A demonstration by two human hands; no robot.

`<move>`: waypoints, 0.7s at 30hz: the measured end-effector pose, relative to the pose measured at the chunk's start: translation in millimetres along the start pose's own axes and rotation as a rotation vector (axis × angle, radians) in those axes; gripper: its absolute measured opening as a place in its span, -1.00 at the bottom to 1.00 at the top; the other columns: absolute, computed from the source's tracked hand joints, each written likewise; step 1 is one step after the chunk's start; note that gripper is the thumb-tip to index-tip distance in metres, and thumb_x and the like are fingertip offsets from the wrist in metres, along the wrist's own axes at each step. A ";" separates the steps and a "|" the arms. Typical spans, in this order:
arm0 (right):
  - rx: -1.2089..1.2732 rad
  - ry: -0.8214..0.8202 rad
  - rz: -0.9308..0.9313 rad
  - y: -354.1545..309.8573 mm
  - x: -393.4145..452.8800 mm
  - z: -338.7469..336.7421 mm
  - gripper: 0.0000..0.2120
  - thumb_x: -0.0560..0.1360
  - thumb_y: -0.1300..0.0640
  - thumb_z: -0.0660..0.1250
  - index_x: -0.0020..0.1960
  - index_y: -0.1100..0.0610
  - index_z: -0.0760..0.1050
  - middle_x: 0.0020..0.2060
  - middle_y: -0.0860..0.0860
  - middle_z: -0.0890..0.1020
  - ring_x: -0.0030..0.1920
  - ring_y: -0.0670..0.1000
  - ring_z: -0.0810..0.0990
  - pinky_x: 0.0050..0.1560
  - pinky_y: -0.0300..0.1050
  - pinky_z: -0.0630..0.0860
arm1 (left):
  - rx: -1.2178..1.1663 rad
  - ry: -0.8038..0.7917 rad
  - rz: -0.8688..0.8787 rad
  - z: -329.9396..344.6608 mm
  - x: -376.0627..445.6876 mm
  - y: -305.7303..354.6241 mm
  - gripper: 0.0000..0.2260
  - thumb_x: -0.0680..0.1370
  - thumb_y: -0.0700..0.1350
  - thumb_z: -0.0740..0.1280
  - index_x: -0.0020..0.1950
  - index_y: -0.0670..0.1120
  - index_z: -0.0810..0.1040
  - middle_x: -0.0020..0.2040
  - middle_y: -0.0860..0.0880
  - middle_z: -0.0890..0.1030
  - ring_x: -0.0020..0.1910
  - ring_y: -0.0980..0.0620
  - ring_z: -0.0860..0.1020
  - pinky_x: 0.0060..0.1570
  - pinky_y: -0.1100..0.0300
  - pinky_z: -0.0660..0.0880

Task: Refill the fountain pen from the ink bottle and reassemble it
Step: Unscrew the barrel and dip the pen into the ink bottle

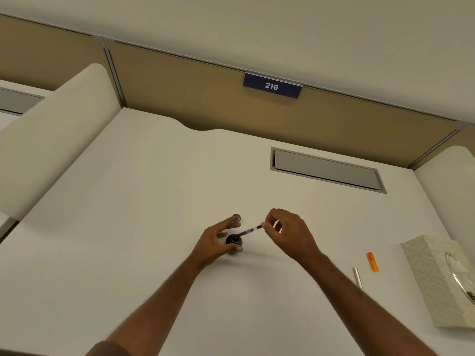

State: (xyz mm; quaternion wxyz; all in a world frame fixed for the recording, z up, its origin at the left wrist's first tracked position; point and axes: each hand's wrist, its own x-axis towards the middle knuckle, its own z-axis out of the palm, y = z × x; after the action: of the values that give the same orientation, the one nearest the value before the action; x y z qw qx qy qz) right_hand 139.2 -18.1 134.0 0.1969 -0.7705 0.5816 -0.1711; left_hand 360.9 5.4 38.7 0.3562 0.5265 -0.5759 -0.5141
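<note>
A small dark ink bottle (pixel 234 240) stands open on the white desk, and my left hand (pixel 215 242) curls around its left side, thumb and fingers on it. My right hand (pixel 288 233) pinches the red-tipped rear end of a thin clear converter with the pen's front section (pixel 248 231); it slants down to the left with its tip at the bottle's mouth. The bottle's cap (pixel 236 217) lies just behind my left fingertips. An orange pen part (pixel 372 262) and a silver pen tube (pixel 357 277) lie on the desk to the right.
A patterned tissue box (pixel 437 278) sits at the right edge. A recessed grey cable hatch (pixel 326 169) is set in the desk at the back right. Tan partition panels with a blue sign reading 216 (pixel 272 86) close the far side.
</note>
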 end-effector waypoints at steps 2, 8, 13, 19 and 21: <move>0.076 0.026 0.057 2.0 -3.8 -1.7 -0.85 0.50 -0.02 0.33 -0.22 -0.06 0.44 -0.26 -0.15 0.59 -0.27 -0.10 0.59 -0.21 -0.09 0.54 | 0.009 -0.014 0.000 -1.1 -2.2 -0.4 -0.27 0.32 -0.13 0.60 0.43 0.15 0.43 0.33 0.19 0.57 0.37 0.23 0.48 0.39 -0.01 0.42; 0.402 0.059 0.240 6.9 -15.6 -4.9 -0.86 0.47 0.01 0.35 -0.25 -0.01 0.50 -0.32 -0.02 0.64 -0.33 0.04 0.64 -0.29 0.05 0.58 | -0.003 -0.028 -0.003 0.1 -9.0 0.6 -0.21 0.32 -0.17 0.61 0.46 0.21 0.39 0.34 0.21 0.56 0.37 0.28 0.45 0.43 0.11 0.38; 0.768 0.100 0.397 3.4 -26.3 -9.8 -0.85 0.56 0.20 0.33 -0.14 0.25 0.55 -0.27 0.13 0.65 -0.29 0.12 0.64 -0.35 -0.04 0.55 | -0.091 0.069 -0.018 -1.3 -10.2 7.3 -0.29 0.42 0.05 0.52 0.48 0.31 0.27 0.42 0.18 0.50 0.43 0.23 0.41 0.45 0.03 0.36; 1.215 0.161 0.621 -10.3 -41.6 -18.7 -0.82 0.60 0.15 0.27 -0.08 0.23 0.55 -0.23 0.13 0.63 -0.30 0.10 0.62 -0.34 -0.11 0.50 | -0.201 0.286 -0.025 9.7 -5.5 51.6 -0.24 0.44 0.21 0.39 0.58 0.04 0.22 0.35 0.24 0.55 0.42 0.17 0.44 0.48 0.09 0.29; 1.339 0.168 0.697 -14.7 -46.8 -22.7 -0.81 0.60 0.11 0.28 -0.11 0.18 0.56 -0.25 0.09 0.63 -0.31 0.07 0.62 -0.32 -0.12 0.49 | -0.244 0.310 0.009 18.1 -4.6 71.1 -0.38 0.47 0.12 0.40 0.50 0.00 0.39 0.26 0.24 0.61 0.34 0.12 0.53 0.43 0.07 0.37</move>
State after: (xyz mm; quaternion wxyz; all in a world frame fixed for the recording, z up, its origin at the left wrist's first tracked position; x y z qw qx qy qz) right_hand 127.8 28.3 159.4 0.6202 -0.2424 0.5765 -0.4735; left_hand 327.5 7.9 104.2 0.5040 0.5496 -0.4500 -0.4913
